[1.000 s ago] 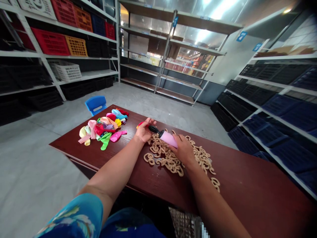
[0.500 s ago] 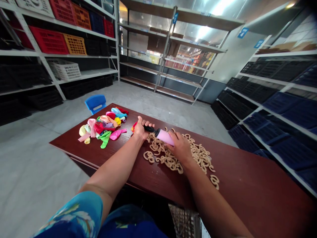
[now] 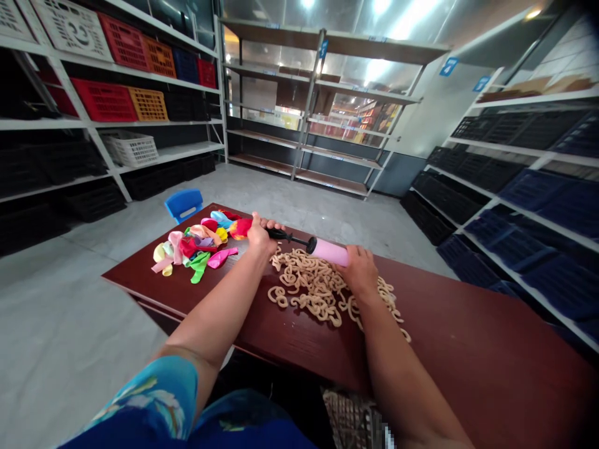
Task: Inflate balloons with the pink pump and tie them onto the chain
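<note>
A balloon hand pump with a pink barrel [image 3: 330, 251] and black end is stretched between my hands above the table. My left hand [image 3: 262, 237] is closed round the black end, beside a red-and-yellow balloon [image 3: 239, 228] that looks partly filled; where balloon and nozzle meet is hidden by my fingers. My right hand [image 3: 359, 269] grips the far end of the pink barrel. A dark rod shows between the black end and the barrel. Underneath lies a spread of tan, curled, rope-like pieces [image 3: 313, 280]. Flat balloons in many colours [image 3: 191, 246] are heaped at the left.
The dark red-brown table [image 3: 290, 340] runs across in front of me. A blue chair [image 3: 183, 204] stands behind its far left corner. Shelves with coloured crates [image 3: 105, 100] line the left, metal racks [image 3: 299, 137] the back, and dark crates [image 3: 496, 231] the right.
My right hand has moved right with the pink barrel, so the dark rod now shows. The red-and-yellow balloon shows larger beside my left hand. The view has tilted slightly upward.
</note>
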`<control>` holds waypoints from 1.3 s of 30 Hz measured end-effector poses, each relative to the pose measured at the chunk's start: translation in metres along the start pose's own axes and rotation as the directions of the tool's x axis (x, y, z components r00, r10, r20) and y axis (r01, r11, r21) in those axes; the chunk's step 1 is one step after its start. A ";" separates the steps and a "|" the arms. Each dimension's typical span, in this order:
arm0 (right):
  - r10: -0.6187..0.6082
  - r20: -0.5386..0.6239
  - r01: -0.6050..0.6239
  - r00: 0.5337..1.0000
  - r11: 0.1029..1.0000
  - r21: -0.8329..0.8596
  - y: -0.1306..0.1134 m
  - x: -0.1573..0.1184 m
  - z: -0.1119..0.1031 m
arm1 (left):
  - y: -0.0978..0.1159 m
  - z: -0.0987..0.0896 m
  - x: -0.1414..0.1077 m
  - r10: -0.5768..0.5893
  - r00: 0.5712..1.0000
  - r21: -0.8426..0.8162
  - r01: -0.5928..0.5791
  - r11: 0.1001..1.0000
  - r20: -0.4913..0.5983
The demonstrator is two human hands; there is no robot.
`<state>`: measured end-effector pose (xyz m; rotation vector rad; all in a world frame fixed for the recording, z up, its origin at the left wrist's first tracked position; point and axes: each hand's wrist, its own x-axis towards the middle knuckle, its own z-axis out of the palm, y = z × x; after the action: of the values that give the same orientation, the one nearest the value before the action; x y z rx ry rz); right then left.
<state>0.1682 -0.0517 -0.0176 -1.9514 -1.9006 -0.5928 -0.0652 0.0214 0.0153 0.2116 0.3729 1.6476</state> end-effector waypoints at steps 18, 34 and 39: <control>-0.068 0.039 0.070 0.997 0.997 -0.032 -0.023 -0.005 0.011 | -0.023 -0.005 -0.008 -0.046 0.997 0.007 0.046 0.999 0.056; 0.063 0.105 -0.059 0.992 0.998 -0.036 0.026 -0.001 0.011 | 0.014 -0.010 0.013 0.047 0.999 -0.054 -0.047 0.997 -0.011; -0.025 0.070 0.027 0.997 0.999 -0.024 -0.001 -0.004 0.005 | -0.005 -0.004 -0.002 -0.027 0.998 -0.049 0.030 0.998 0.053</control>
<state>0.1673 -0.0522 -0.0236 -1.9901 -1.9727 -0.5652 -0.0623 0.0196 0.0097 0.2107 0.2943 1.6185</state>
